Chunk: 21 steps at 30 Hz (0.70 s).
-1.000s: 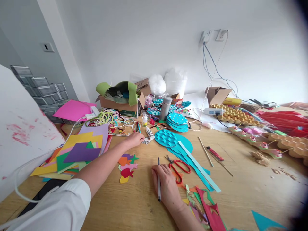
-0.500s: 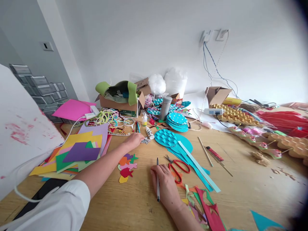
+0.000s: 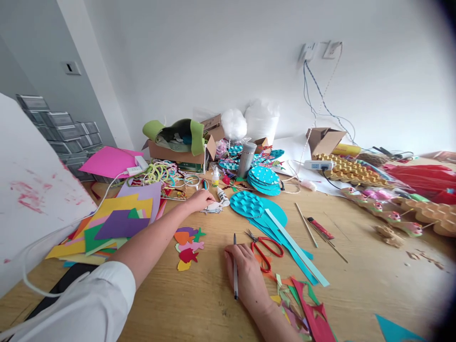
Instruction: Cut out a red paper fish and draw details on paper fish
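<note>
White paper (image 3: 214,207), beyond the fish cutouts (image 3: 188,255), is pinched in my left hand (image 3: 201,200), fingertips closed; my right hand (image 3: 249,273) loosely grips a pen (image 3: 235,273). Rightward drift could jostle the bottle (image 3: 222,195), so close beside.

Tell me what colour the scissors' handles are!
The scissors' handles are red, and they show best in the head view.
</note>
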{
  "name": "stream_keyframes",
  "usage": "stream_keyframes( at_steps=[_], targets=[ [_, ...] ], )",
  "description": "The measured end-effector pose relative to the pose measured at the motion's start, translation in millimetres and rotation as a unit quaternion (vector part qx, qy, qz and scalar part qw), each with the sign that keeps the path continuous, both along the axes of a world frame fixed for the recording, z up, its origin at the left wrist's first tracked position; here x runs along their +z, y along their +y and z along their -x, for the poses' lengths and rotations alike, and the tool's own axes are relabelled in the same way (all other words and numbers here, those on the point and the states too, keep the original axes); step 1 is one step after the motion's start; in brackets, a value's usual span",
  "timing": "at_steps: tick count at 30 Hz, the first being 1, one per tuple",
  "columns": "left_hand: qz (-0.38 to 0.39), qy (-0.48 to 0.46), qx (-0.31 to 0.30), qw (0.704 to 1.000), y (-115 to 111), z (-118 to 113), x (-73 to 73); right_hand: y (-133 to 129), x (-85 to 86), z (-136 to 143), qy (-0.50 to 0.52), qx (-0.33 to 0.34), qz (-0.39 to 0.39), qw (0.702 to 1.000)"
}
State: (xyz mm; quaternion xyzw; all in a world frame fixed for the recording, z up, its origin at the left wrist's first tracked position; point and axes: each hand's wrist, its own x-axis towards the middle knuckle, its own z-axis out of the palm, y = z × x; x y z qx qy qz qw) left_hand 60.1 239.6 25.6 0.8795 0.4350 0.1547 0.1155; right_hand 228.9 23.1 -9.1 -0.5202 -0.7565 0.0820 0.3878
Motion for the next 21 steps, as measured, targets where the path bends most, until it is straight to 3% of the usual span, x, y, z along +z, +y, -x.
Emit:
stream_keyframes(
  at_steps=[5,13,21],
  targets=[
    [-0.009,0.029,0.003,1.0,-6,-3,-6.9,-1,1.0,0,-0.001,0.001,0.005,1.0],
    [-0.013,0.066,-0.035,0.997,-20,2,4.0,0,-0.5,0,-0.003,0.003,0.007,1.0],
    [-0.036,0.032,-0.029,0.998,-23,-4,-6.7,0,0.8,1,-0.021,-0.007,0.004,1.0]
  ],
)
